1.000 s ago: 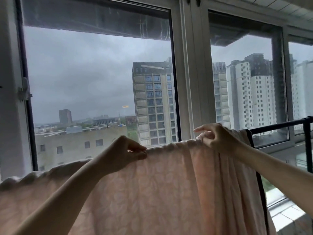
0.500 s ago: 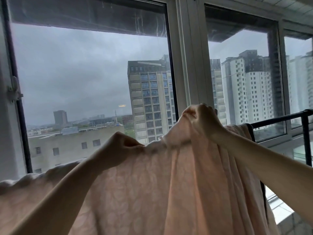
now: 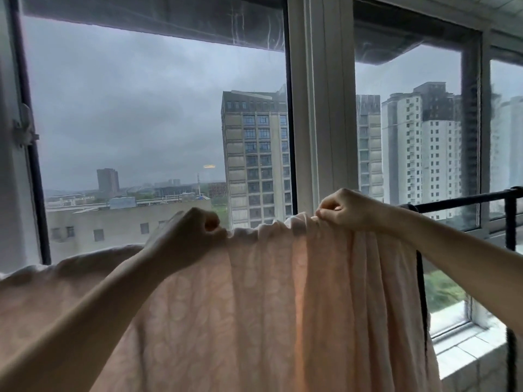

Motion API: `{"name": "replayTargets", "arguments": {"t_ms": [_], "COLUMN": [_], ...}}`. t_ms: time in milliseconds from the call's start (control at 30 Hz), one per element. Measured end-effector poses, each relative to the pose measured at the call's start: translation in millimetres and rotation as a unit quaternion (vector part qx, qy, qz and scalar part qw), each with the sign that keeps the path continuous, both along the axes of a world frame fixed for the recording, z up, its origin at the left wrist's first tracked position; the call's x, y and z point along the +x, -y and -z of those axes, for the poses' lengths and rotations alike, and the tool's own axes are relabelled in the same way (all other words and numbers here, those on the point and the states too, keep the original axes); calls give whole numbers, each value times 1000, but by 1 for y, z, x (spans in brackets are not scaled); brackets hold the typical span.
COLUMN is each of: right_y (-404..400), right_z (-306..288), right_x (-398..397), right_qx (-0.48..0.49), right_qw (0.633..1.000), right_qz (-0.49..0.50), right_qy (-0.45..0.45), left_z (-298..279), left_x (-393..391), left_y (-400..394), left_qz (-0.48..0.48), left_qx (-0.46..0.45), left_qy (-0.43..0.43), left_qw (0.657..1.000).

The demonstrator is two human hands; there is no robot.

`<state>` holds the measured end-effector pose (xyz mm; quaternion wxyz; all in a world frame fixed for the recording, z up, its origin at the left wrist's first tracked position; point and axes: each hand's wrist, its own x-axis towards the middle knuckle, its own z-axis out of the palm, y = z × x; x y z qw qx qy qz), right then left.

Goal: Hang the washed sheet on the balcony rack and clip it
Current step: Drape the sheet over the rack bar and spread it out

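A pale pink patterned sheet hangs draped over the black rack bar, which shows only at the right; the rest of the bar is hidden under the cloth. My left hand grips the sheet's top fold left of centre, fingers curled round the bunched cloth. My right hand pinches the top fold further right, close to the bare end of the bar. The cloth between my hands is gathered in small ripples. No clip is visible.
Large windows with a white frame post stand right behind the rack. A window latch sits at the far left. The rack's black upright and a tiled sill are at the right.
My right hand, raised with a peak of cloth half a second ago, has come back down to the bar line. My left hand now grips the fold tighter.
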<state>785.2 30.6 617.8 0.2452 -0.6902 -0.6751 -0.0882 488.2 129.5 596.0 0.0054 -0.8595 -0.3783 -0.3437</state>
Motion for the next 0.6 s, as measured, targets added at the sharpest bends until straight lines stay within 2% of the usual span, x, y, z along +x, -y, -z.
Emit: {"name": "replayTargets", "arguments": {"t_ms": [67,167,300,400,600], "right_y": [10,18,26,32,34], "right_z": [0,-1,-8,-4,29], "right_x": [12,28,41,46,61], "right_qx": [-2,-8,-42,-66,44], "right_qw": [1000,998,996,993,993], "right_qz": [-23,-51,-54,-65,-111], "right_qy": [11,21,55,67,20], "left_z": [1,-6,-10,-12,-8], "left_x": [6,25,70,103,131], "left_y": [14,30,47,53,39], "left_qz": [-6,56,113,135,157], "left_qx": [60,108,70,62,-21], "left_qy": [-38,-28,-82,-67,-24], "left_qw": [997,992,988,987,987]}}
